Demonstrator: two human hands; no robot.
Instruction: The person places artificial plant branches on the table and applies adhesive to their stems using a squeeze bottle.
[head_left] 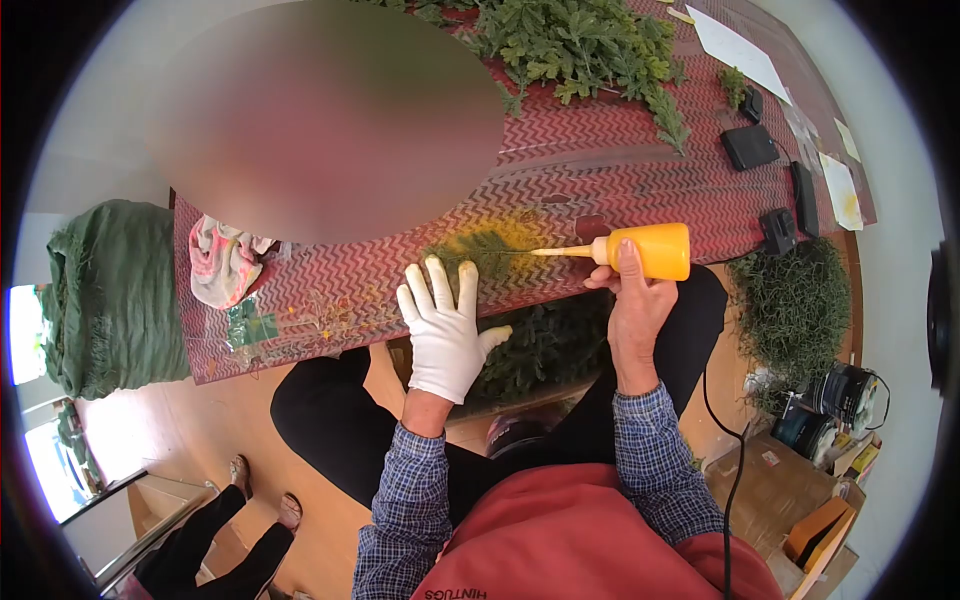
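My left hand (pixel 443 340), in a white glove with yellowish fingertips, lies palm down with its fingers spread at the table's near edge. Its fingertips touch or lie just beside a green artificial fir sprig (pixel 480 250), which rests flat on a yellow-stained patch of the tabletop. Bare, my right hand (pixel 635 305) grips a yellow squeeze bottle (pixel 662 251) held on its side. The bottle's long, thin nozzle (pixel 562 251) points left, and its tip is at the sprig's right end.
Green sprigs (pixel 585 45) are heaped at the back of the red patterned table (pixel 560 140). A stained cloth (pixel 222 262) lies at left, black devices (pixel 750 147) at right. Greenery (pixel 545 345) sits below the edge. Another person's legs (pixel 215 530) show lower left. A blur hides the upper left.
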